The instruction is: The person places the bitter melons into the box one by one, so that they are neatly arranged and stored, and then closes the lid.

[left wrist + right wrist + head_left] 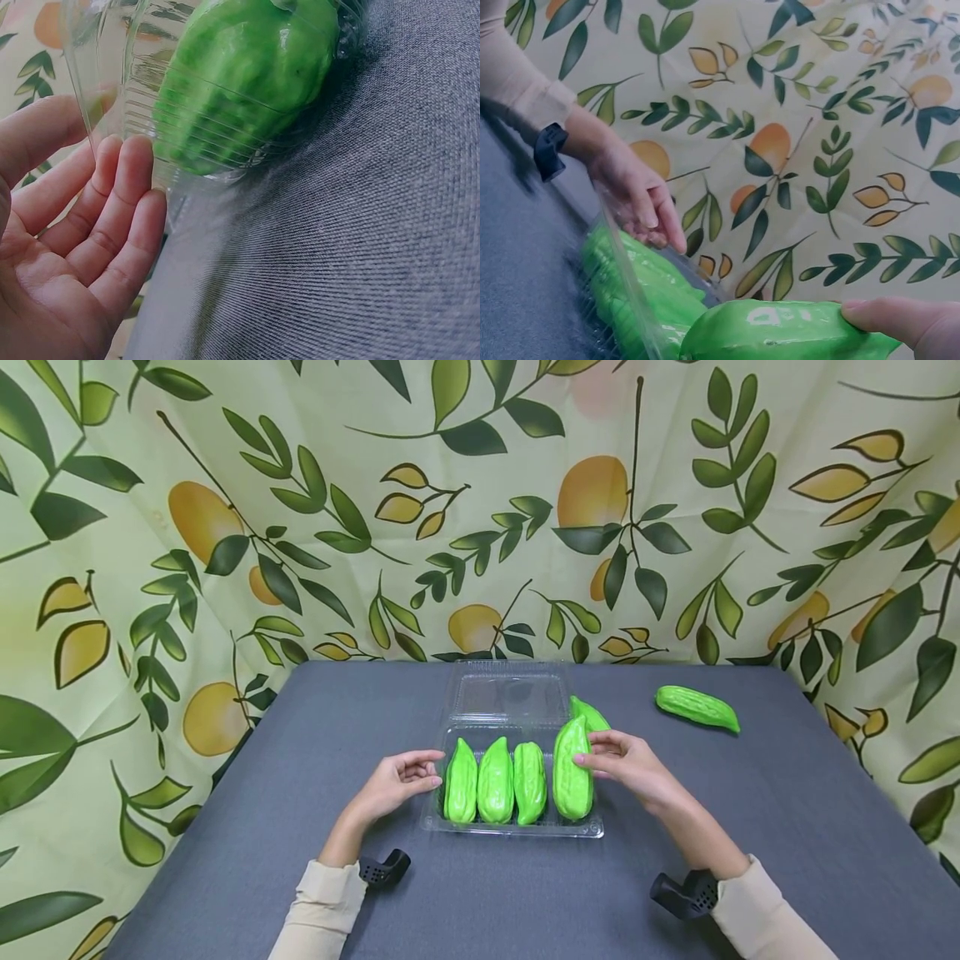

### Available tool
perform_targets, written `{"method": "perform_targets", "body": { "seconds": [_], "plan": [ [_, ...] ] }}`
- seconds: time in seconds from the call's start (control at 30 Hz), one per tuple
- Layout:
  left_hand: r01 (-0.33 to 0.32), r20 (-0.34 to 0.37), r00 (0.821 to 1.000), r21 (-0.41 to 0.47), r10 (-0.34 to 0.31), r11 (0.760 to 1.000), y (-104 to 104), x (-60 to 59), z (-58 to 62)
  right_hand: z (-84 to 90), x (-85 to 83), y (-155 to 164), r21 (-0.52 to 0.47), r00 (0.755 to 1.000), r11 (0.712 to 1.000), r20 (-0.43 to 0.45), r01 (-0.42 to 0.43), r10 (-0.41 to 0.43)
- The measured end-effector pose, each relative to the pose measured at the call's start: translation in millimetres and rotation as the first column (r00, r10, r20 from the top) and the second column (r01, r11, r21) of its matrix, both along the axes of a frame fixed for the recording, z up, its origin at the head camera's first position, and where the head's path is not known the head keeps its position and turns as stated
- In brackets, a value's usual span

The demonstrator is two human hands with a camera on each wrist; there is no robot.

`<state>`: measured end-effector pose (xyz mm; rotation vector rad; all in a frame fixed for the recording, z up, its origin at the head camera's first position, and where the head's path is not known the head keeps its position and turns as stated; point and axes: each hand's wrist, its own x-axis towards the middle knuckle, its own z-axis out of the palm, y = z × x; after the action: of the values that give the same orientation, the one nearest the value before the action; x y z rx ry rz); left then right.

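A clear plastic clamshell container (pixel 517 829) lies with its lid (pixel 510 693) folded back. Inside, three bright green bitter melons (pixel 497 781) sit side by side. My right hand (pixel 630 768) pinches another bitter melon (pixel 573 768) between thumb and fingers over the container's right part; in the right wrist view the thumb presses on this held melon (pixel 780 330). My left hand (pixel 401 781) rests at the container's left edge. Its fingers (pixel 135 176) look relaxed against the clear wall in the left wrist view.
Behind the held melon, another bitter melon (pixel 588 714) shows partly, its lower end hidden. A further bitter melon (pixel 697 708) lies at the back right of the grey tabletop (pixel 345 710). A leaf-patterned cloth (pixel 480 527) hangs behind the table.
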<state>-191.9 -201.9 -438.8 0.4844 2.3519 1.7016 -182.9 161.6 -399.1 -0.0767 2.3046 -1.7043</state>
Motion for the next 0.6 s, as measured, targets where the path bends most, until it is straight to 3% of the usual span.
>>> {"method": "perform_targets", "body": {
  "seconds": [0.3, 0.6],
  "plan": [
    [0.002, 0.007, 1.0, 0.0, -0.002, 1.0, 1, -0.1, 0.3, 1.3, 2.2, -8, 0.126, 0.997, 0.992, -0.065, -0.021, 0.03],
    [-0.002, 0.0, 1.0, 0.004, 0.002, 1.0, 1, -0.9, -1.2, 2.0, 1.8, -11, 0.179, 0.993, 0.984, -0.12, 0.0, 0.021]
  ]
}}
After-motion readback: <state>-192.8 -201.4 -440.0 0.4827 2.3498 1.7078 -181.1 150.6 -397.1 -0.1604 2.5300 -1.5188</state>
